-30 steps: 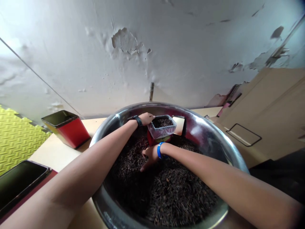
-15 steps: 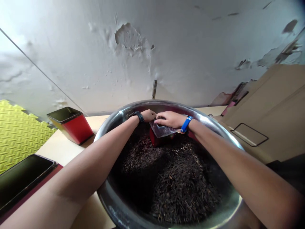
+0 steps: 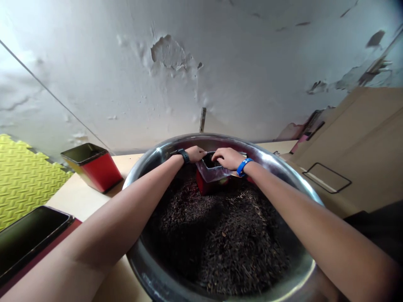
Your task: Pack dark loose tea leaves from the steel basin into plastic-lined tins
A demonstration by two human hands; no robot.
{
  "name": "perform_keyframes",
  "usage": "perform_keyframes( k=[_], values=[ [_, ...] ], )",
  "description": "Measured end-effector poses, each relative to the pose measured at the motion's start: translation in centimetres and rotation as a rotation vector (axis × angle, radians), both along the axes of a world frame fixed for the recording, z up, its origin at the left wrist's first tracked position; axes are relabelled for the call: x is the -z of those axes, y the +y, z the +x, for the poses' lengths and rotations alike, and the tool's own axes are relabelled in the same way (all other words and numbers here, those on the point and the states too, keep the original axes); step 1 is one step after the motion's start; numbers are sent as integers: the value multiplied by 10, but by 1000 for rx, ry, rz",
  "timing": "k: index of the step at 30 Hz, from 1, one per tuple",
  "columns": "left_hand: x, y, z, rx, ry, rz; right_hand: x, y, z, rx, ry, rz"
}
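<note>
Right hand [image 3: 228,158] has risen to liner's open rim [image 3: 212,173].

One head camera. Close above near side of big bowl [image 3: 141,269]. Looks down, forward to wall [image 3: 252,67] behind bowl.

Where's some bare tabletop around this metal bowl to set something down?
Bare tabletop shows left of the bowl, bordered by the farther red tin, the nearer tin and the left forearm. A narrow strip shows between the bowl's far right rim and the wall. The bowl is crowded: left hand and right hand at the plastic-lined tin, dark loose bits around.
</note>
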State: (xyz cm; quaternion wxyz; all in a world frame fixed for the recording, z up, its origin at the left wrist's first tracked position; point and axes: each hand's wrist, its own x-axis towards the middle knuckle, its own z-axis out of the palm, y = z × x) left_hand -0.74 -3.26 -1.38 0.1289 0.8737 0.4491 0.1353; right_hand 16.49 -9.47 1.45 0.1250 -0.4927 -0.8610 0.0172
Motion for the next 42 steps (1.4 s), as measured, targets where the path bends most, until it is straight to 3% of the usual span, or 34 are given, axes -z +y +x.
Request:
perform_keyframes(
  k=[4,9,12,17,19,26,29,31,35,37,40,42],
  values=[
    [1,1,0,27,5,-2,3,1,-3,-62,89,55],
    [2,0,-1,-4,-25,-4,4,5,5,59,-89,42],
    [3,1,0,-28,-33,-27,4,4,4,118,-24,145],
    [4,3,2,-23,-25,-86,2,-2,-5,59,-69,12],
    [4,2,3,9,-16,-89,1,-3,-5,32,-42,30],
    [3,0,7,-22,37,-68,3,-5,-6,160,-109,61],
    [3,1,6,48,52,-47,-2,-18,-24,52,14,168],
    [3,3,5,77,57,-54,-1,-30,-42,-98,69,120],
    [4,3,5,13,63,-46,29,-46,-74,-372,-140,-345],
    [3,2,6,-10,78,-36,54,-48,-81,-381,-310,-513],
    [2,-1,6,-12,106,-30,87,-46,-81,-298,-431,-525],
    [1,-2,6,-13,117,-24,98,-45,-82,-265,-470,-512]
  ],
)
